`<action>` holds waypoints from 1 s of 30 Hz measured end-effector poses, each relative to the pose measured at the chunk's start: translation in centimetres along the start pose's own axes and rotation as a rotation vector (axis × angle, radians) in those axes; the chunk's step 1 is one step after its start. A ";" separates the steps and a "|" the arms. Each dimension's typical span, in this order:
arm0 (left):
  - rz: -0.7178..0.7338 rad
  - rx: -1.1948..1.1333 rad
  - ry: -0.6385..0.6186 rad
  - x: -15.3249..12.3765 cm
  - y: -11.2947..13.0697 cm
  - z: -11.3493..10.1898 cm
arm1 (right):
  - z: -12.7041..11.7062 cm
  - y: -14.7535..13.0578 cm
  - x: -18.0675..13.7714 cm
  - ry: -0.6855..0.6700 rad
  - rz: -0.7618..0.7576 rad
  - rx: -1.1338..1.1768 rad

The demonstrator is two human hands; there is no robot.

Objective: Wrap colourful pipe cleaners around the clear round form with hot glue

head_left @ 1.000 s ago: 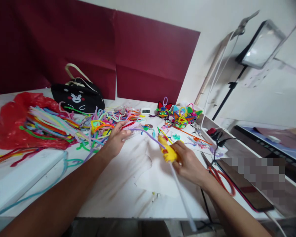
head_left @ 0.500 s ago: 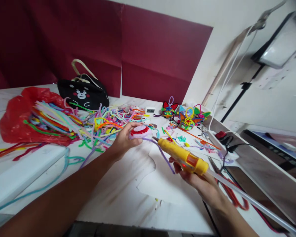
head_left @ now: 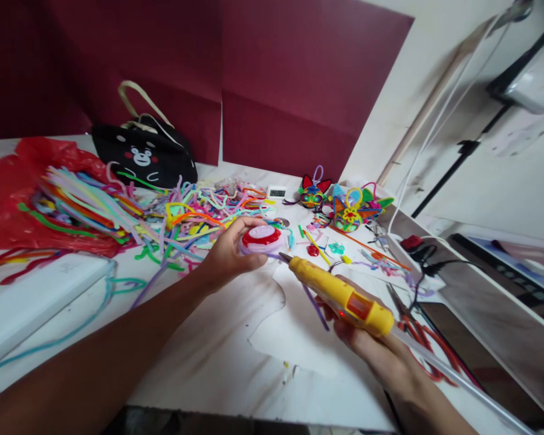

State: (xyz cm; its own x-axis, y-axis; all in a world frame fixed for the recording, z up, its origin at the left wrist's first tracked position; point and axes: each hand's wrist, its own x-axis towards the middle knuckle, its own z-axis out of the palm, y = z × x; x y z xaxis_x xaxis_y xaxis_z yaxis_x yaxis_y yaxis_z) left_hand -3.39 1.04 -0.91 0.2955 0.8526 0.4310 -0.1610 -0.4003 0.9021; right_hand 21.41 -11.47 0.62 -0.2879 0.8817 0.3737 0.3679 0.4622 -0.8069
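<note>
Between the thumb and fingers of my left hand (head_left: 233, 254) is a round pipe-cleaner piece (head_left: 262, 237), coiled in lilac and red. A purple pipe cleaner (head_left: 316, 307) trails from its lower edge toward my right hand, partly hidden behind the glue gun. My right hand (head_left: 367, 341) is closed around a yellow hot glue gun (head_left: 340, 292), whose small red light is lit. Its metal tip is close to the purple strand at the round piece; whether they touch I cannot tell. A long clear glue stick (head_left: 457, 374) sticks out of the gun's back end.
Loose pipe cleaners (head_left: 194, 217) spread from a red plastic bag (head_left: 9, 199) at left, before a black bag (head_left: 145, 154). Colourful cat-eared ornaments (head_left: 312, 192) stand at the back. Red-handled scissors (head_left: 424, 338) and a phone (head_left: 485, 356) lie right. A white box (head_left: 40, 308) sits left.
The view has shifted slightly. The glue gun's tip has come a little lower relative to the round piece, which is tilted to show more of its face. Both hands keep their hold.
</note>
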 end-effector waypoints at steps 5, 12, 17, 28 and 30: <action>0.001 0.031 -0.011 -0.1 0.1 0.2 | 0.0 0.3 -0.3 -0.008 0.047 -0.007; -0.029 0.051 -0.001 -0.3 1.3 0.9 | 0.0 0.1 -0.1 -0.050 0.070 -0.015; -0.014 0.087 0.007 -0.4 1.5 1.1 | 0.0 0.0 0.0 -0.048 0.056 -0.026; -0.012 0.127 0.018 -0.4 1.5 0.9 | 0.0 -0.2 -0.1 -0.061 0.060 -0.048; -0.013 0.126 0.013 -0.4 1.5 0.9 | -0.1 -0.2 -0.1 -0.056 0.050 -0.053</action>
State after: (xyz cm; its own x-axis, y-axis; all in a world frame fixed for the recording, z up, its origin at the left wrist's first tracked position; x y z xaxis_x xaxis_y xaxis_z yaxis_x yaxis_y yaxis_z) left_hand -2.91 -0.23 0.24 0.2842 0.8621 0.4196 -0.0375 -0.4273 0.9033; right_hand 21.42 -11.66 0.77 -0.3164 0.8977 0.3066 0.4289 0.4237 -0.7978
